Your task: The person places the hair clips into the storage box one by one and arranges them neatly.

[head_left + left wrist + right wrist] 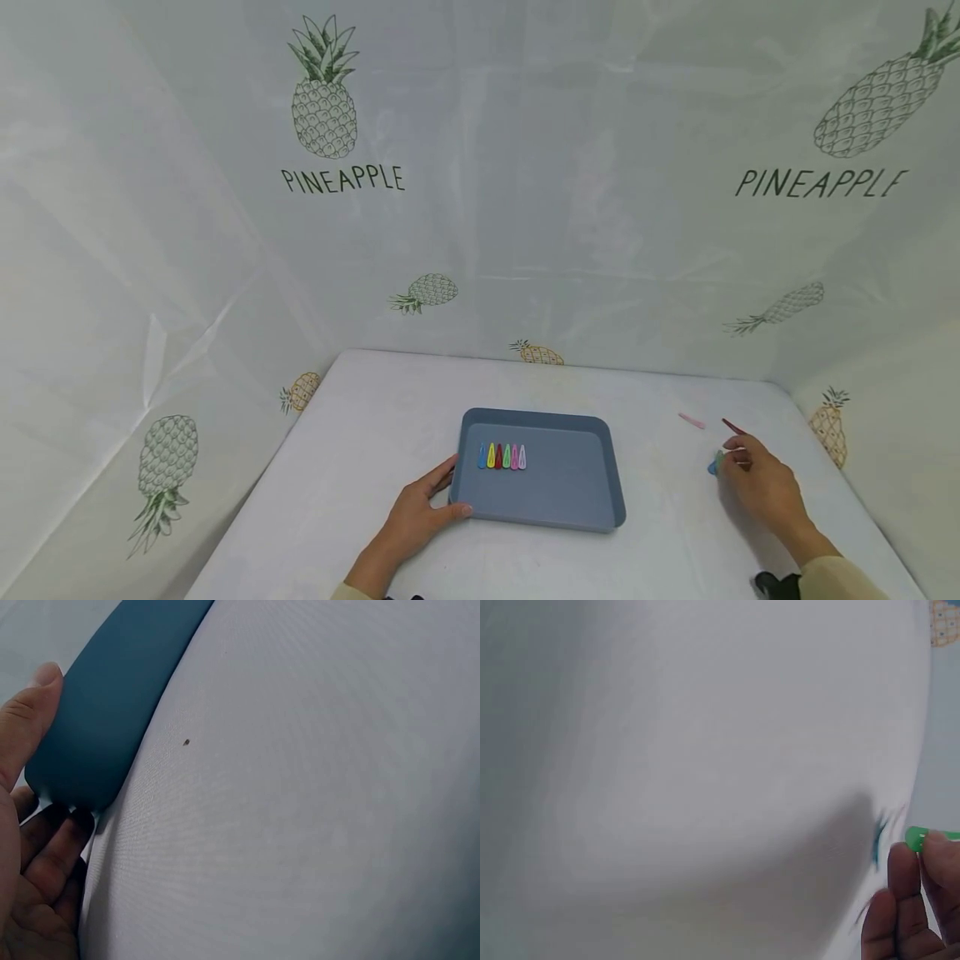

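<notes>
My left hand (pixel 414 510) grips the near left corner of a blue-grey tray (pixel 555 521), thumb on its front rim and fingers along its left side. Near that side of the tray, several snap hair clips (pixel 498 456) stand in an upright row: blue, yellow, red, green and pinks. To the tray's right, my right hand (pixel 763 483) pinches a green hair clip (pixel 915 838) between thumb and forefinger, just above the table. A blue hair clip (pixel 712 467) lies by its fingertips. Beyond the hand are a dark red hair clip (pixel 733 427) and a pink hair clip (pixel 692 421).
A white cloth covers the table (pixel 337 467). Pale curtains printed with pineapples (pixel 324 117) hang at the back and both sides. In the left wrist view, a small dark speck (pixel 187 742) shows on the cloth beside the tray.
</notes>
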`<state>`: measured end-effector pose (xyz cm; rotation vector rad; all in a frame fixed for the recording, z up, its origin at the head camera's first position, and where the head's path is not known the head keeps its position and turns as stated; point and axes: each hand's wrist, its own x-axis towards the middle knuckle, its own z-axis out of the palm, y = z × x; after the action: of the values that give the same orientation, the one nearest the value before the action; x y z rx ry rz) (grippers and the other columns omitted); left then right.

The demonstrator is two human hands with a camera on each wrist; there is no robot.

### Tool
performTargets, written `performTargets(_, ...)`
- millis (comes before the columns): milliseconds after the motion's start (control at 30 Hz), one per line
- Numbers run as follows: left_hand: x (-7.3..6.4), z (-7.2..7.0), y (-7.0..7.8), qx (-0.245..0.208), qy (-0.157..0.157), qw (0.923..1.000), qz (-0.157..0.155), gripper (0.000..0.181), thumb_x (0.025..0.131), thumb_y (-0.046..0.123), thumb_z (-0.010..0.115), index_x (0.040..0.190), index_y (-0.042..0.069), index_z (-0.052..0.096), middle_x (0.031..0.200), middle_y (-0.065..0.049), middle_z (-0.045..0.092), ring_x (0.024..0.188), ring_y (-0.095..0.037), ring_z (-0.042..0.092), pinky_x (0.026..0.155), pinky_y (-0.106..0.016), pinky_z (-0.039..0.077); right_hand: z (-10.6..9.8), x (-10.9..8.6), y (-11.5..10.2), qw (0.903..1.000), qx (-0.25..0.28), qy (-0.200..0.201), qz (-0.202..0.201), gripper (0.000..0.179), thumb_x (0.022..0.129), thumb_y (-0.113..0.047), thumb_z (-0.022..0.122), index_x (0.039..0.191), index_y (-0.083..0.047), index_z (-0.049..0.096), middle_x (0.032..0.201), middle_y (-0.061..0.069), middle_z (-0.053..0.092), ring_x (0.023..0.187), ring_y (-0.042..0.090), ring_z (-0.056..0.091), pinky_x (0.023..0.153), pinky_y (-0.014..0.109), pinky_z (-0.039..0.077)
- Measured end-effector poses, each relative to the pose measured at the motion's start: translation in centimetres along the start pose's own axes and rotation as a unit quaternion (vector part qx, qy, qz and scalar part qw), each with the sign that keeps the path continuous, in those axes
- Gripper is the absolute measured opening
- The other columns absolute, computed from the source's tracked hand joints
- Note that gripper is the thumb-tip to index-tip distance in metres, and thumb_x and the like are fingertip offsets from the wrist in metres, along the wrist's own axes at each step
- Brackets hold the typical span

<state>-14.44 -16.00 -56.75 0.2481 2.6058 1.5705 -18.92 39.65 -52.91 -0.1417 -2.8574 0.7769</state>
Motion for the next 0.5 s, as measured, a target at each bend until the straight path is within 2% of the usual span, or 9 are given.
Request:
performTargets(67, 0.0, 0.0, 0.0, 0.000, 0.000, 1.0000, -0.001, 0.091, 0.086, 0.052, 0.085, 0.162, 0.021, 0.045, 0.157, -0.007, 0.056, 0.144, -0.030, 0.056, 0.121, -0.064, 0.038, -0.2, -0.1, -0.6, 0.9999, 0.009, 0.007, 0.001, 0.022, 0.103, -0.015, 0.061, 0.122, -0.002, 0.059, 0.115, 0.028, 0.072, 0.099, 0.045, 0.071, 0.066, 0.031, 0.046)
performTargets(133, 0.0, 0.0, 0.0, 0.002, 0.000, 1.0000, -0.002, 0.091, 0.086, 0.052, 0.085, 0.162, 0.021, 0.045, 0.157, -0.007, 0.056, 0.144, -0.030, 0.055, 0.121, -0.064, 0.038, -0.3, -0.2, -1.2, 0.9997, 0.022, 0.010, 0.006, 0.024, 0.104, -0.015, 0.061, 0.124, -0.002, 0.058, 0.116, 0.029, 0.072, 0.097, 0.043, 0.073, 0.063, 0.029, 0.046)
performTargets(300, 0.0, -0.1, -0.1, 0.002, -0.002, 1.0000, -0.002, 0.092, 0.086, 0.053, 0.085, 0.162, 0.020, 0.045, 0.157, -0.007, 0.056, 0.144, -0.030, 0.055, 0.121, -0.064, 0.037, -0.2, -0.5, -2.6, 0.9983, 0.051, 0.027, 0.011, 0.027, 0.103, -0.015, 0.064, 0.126, -0.002, 0.058, 0.112, 0.028, 0.073, 0.084, 0.024, 0.071, 0.055, 0.025, 0.048)
performTargets(500, 0.0, -0.1, -0.2, -0.003, -0.002, 1.0000, 0.002, 0.090, 0.086, 0.052, 0.085, 0.162, 0.021, 0.045, 0.158, -0.006, 0.055, 0.144, -0.029, 0.055, 0.121, -0.064, 0.037, 0.2, -0.8, -4.1, 0.9955, 0.077, 0.049, -0.025, 0.027, 0.101, -0.012, 0.069, 0.124, -0.002, 0.062, 0.109, 0.022, 0.074, 0.079, -0.004, 0.061, 0.055, 0.022, 0.050)
